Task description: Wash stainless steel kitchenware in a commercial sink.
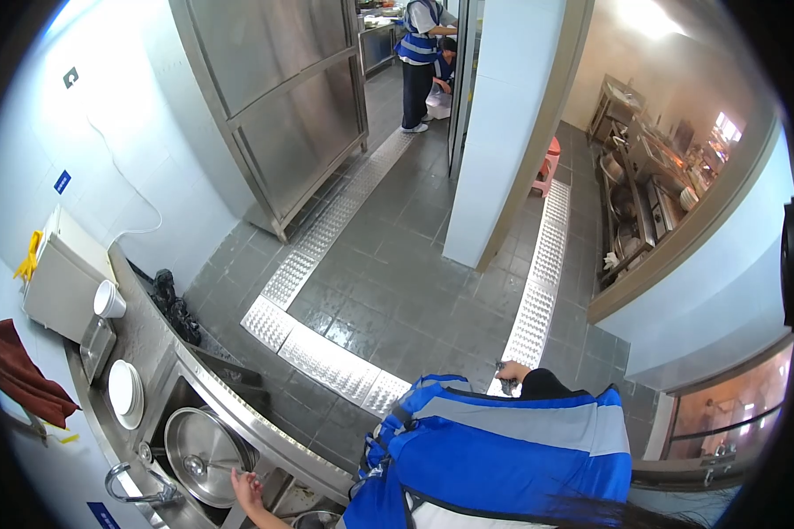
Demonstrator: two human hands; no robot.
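My left hand is over the right edge of a large round steel basin in the stainless sink, its fingers partly spread; whether it touches the rim cannot be told. A ladle-like metal utensil lies in the basin. Beside the basin is a curved steel faucet. On the other side of my blue vest, my right hand is closed around a dark, shiny crumpled item, possibly a scouring pad, above the metal floor grating.
White plates, a steel tray and white cups stand on the counter. A black plastic bag lies behind it. A tall steel cabinet and a wall corner flank the tiled floor. One person stands beyond; another crouches.
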